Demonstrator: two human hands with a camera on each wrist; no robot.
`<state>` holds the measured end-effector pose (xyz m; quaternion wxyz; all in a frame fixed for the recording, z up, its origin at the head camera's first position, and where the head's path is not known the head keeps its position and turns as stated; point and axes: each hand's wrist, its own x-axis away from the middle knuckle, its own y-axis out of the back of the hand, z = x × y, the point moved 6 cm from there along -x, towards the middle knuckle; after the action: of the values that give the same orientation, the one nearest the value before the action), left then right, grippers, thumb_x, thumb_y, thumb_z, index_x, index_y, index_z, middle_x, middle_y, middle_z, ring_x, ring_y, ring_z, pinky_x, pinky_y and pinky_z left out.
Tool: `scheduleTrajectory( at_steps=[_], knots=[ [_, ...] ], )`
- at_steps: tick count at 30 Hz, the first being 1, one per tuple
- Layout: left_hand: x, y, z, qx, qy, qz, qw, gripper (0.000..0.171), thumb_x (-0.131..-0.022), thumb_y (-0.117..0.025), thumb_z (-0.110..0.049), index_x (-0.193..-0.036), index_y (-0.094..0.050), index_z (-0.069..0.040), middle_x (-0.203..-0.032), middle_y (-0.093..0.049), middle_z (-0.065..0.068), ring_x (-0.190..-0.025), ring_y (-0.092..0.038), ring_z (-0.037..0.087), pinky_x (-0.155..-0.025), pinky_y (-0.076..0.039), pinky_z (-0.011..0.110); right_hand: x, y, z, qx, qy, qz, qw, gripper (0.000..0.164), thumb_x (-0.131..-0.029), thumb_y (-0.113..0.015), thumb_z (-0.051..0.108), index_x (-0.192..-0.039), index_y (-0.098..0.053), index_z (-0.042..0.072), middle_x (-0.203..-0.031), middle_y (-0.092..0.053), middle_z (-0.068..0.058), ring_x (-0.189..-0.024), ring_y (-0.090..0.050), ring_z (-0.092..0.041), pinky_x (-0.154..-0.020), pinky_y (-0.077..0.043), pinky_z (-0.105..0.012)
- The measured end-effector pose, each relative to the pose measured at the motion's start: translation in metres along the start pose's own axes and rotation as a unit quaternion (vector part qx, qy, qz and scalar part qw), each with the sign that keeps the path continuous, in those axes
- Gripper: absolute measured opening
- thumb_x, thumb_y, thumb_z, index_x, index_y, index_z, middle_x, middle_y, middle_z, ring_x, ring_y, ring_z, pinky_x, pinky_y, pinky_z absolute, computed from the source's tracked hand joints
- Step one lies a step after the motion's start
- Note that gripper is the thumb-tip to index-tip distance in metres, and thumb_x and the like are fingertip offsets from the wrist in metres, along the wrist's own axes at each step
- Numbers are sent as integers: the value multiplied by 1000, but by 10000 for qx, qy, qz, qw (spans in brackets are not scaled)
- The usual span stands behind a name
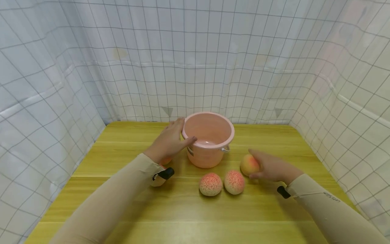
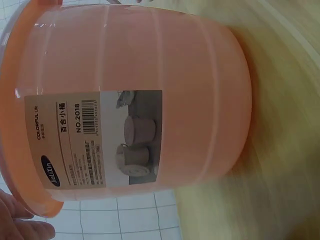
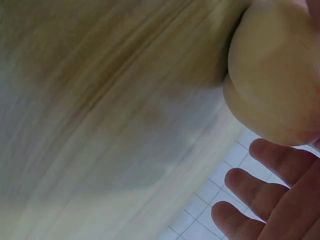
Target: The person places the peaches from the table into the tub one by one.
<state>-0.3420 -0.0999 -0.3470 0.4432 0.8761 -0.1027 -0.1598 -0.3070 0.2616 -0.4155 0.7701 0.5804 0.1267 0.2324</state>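
A pink plastic bucket point(image 1: 207, 156) stands upright near the back of the table. My left hand point(image 1: 169, 140) holds its rim on the left side, thumb over the near edge and fingers farther back. The left wrist view gives the bucket's side with a printed label point(image 2: 95, 140) and fingertips point(image 2: 37, 229) at the rim. To the right of the bucket, my right hand point(image 1: 272, 166) grips a yellow-pink peach point(image 1: 248, 165) between thumb and fingers. Up close, the right wrist view shows that peach's pale underside point(image 3: 270, 70), with several fingers point(image 3: 255, 192) spread beside it.
Two speckled red peaches, one left point(image 1: 210, 184) and one right point(image 1: 234, 182), lie in front of the bucket. Under my left wrist are two more, a nearer peach point(image 1: 158, 182) and a farther peach point(image 1: 166, 161), both partly hidden. White gridded curtains point(image 1: 201, 67) enclose the wooden table point(image 1: 195, 227).
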Motion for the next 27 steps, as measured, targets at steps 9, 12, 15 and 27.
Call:
scheduleTrajectory(
  at_steps=[9,12,15,27],
  knots=[
    [-9,-12,-1,799,-207,9,9966,105,-91,-64,-75,-168,-24,-16,-166,-41,5,-150,-44,25,-124,-36,52,0,-3,3,-114,-96,22,9999,94,-87,-86,40,-155,-39,-4,-145,-59,-28,-130,-62,-44,-110,-48,-62],
    [-9,-15,-1,933,-124,-1,9956,105,-91,-64,-74,-168,-22,-16,-168,-36,5,-152,-41,25,-125,-35,52,0,-2,4,-167,-133,1,9998,90,-87,-87,38,-153,-41,-3,-141,-62,-25,-126,-64,-41,-107,-50,-61],
    [-8,-16,-1,935,-95,-6,9956,103,-92,-64,-72,-168,-22,-16,-168,-36,5,-150,-43,25,-123,-37,52,0,-2,5,-208,-165,-21,9996,88,-87,-87,37,-152,-42,-3,-139,-63,-24,-125,-65,-40,-107,-50,-60],
    [-7,-16,-2,714,50,78,9974,102,-95,-60,-69,-170,-16,-16,-169,-34,9,-149,-45,28,-121,-40,53,-2,-7,0,-303,-229,-108,9992,85,-87,-87,35,-149,-43,-1,-135,-64,-21,-122,-65,-35,-105,-51,-58]
  ],
)
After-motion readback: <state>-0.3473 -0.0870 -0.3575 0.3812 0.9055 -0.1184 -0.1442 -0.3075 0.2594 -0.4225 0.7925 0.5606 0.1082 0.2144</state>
